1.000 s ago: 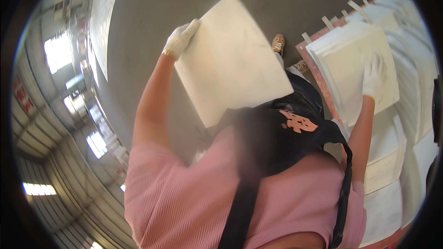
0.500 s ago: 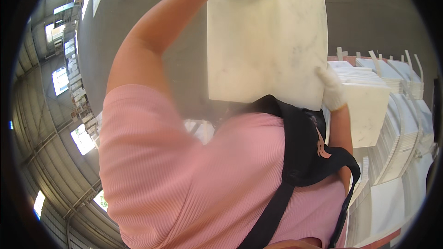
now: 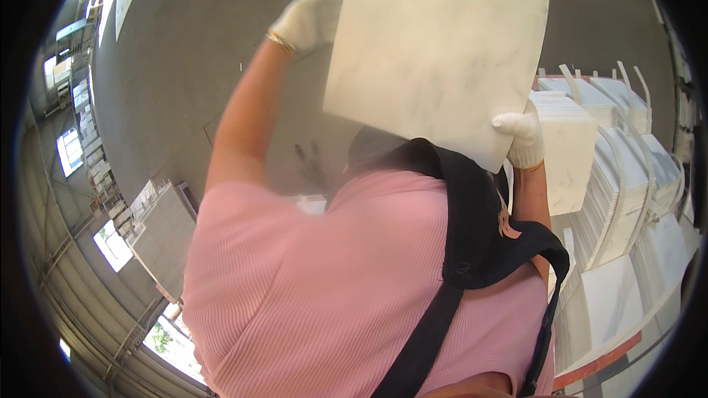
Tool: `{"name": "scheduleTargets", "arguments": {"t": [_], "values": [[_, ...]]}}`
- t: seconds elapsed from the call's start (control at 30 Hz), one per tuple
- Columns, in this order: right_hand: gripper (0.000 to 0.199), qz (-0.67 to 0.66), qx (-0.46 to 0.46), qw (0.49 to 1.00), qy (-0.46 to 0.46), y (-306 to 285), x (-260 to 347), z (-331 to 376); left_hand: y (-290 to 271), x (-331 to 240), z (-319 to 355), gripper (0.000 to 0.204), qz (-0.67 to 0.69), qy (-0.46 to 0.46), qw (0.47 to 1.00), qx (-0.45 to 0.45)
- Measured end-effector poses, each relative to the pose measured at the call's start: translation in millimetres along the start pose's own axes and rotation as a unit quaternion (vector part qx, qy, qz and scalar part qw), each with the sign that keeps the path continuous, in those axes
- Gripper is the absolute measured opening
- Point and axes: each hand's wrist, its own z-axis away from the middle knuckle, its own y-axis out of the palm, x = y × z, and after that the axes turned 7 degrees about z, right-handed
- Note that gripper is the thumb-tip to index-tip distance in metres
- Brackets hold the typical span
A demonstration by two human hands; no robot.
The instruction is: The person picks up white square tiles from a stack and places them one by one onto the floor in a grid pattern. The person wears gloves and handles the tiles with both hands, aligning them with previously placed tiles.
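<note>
**Fingers of both hands grip one pale slab at opposite edges**

The fingers (image 3: pixel 516 124) of the right hand (image 3: pixel 522 140) curl around the lower right corner of a white marble tile (image 3: pixel 435 51), closed on its edge. The left hand (image 3: pixel 306 18), in a white glove like the right, presses its fingers against the tile's upper left edge, closed on it as far as the view shows. The tile is held up off everything, tilted, and roughly square, so it has no clear long axis. It lies between the two hands, up and to the left of the right fingers and just right of the left ones.

To the right and lower right stand stacks of similar white tiles (image 3: pixel 619 177) on a red-edged pallet (image 3: pixel 597 361), close beside the right forearm. A grey concrete floor (image 3: pixel 184 66) spreads behind the tile. Far left, the room shows windows (image 3: pixel 70 151) and metal framing of a large hall. A pink shirt (image 3: pixel 317 287) and a black strap (image 3: pixel 435 324) fill the near view.
</note>
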Motion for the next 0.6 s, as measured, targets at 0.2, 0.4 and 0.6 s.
{"name": "scheduleTargets", "arguments": {"t": [0.2, 0.4, 0.6], "values": [[0.07, 0.045, -0.059, 0.997, -0.02, -8, 5, 6, 30, 58, -13, 0.073, 0.041, 0.044, 0.998, -0.017], [0.073, 0.076, -0.092, 0.992, -0.033, -24, 20, 10, 28, 51, -28, 0.074, 0.157, 0.03, 0.977, 0.14], [0.076, 0.058, -0.075, 0.995, -0.021, -26, 31, 15, 18, 50, -38, 0.082, -0.096, 0.094, 0.98, 0.147]]}}
